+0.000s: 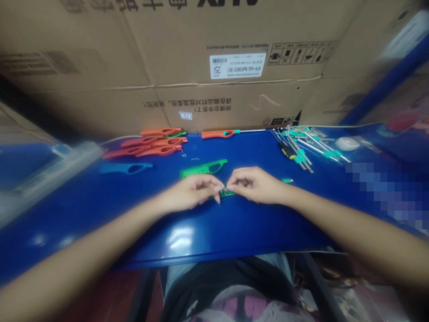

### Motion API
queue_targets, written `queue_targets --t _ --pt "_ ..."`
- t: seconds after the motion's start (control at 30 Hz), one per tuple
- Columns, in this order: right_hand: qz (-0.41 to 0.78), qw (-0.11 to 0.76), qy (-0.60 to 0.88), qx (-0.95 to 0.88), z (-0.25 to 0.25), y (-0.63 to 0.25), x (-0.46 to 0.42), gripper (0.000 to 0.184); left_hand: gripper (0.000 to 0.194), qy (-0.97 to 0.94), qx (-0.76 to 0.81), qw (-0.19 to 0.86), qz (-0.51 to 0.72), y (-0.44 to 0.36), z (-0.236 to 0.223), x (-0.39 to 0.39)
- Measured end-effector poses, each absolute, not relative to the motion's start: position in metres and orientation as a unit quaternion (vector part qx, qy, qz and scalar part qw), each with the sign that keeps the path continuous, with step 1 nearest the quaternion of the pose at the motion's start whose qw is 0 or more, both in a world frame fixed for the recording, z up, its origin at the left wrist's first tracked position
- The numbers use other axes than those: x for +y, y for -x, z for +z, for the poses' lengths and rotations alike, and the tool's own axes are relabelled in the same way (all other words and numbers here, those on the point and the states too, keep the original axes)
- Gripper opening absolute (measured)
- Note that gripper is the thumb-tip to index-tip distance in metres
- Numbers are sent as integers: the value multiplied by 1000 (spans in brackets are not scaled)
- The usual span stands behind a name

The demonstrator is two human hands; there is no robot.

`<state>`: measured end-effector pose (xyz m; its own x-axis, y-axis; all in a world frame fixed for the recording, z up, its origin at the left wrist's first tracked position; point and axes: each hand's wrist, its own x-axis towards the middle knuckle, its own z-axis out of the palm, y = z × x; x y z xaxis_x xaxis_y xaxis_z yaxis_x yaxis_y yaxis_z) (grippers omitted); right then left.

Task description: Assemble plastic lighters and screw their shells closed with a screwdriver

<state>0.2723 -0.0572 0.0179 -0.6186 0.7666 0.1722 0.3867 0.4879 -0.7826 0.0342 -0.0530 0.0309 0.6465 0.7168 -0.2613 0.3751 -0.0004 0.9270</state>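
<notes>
Both my hands meet over the middle of the blue table. My left hand [196,191] pinches at a small pale part, too small to name, between thumb and fingers. Facing it, my right hand [250,184] is also closed in a pinch, its fingertips nearly touching the left ones. Under the fingertips lies a green lighter shell half [229,193], mostly covered by my hands. Just beyond them rests another green lighter shell [204,168] with an oval trigger opening. A short green tip piece [287,180] lies to the right, past my right hand.
Several orange lighter shells [161,147] are piled at the back left, with a blue shell [126,168] nearer. An orange long-neck lighter [217,133] lies along the cardboard wall [181,67]. At the back right are metal lighter tubes [303,156], a black-and-yellow screwdriver [286,150] and a white rounded object [347,143].
</notes>
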Motion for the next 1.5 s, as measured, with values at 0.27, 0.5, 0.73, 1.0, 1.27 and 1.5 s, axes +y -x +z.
queue_targets --t 0.27,0.5,0.73,1.0,1.27,1.5 --pt "362 257 352 -824 18 -272 -58 17 36 -697 387 585 146 -34 32 -53" --pt "361 255 338 -831 20 -272 -58 16 37 -702 387 580 142 -33 30 -52" --pt "365 252 344 -828 20 -272 -58 16 37 -704 387 581 133 -32 28 -51" --pt "371 254 339 -827 19 -272 -58 16 35 -701 386 583 140 -32 27 -51" --pt "358 253 332 -835 19 -271 -58 16 34 -700 382 586 144 -33 27 -52" --pt "357 253 328 -837 19 -270 -59 16 34 -700 382 587 141 -34 28 -53"
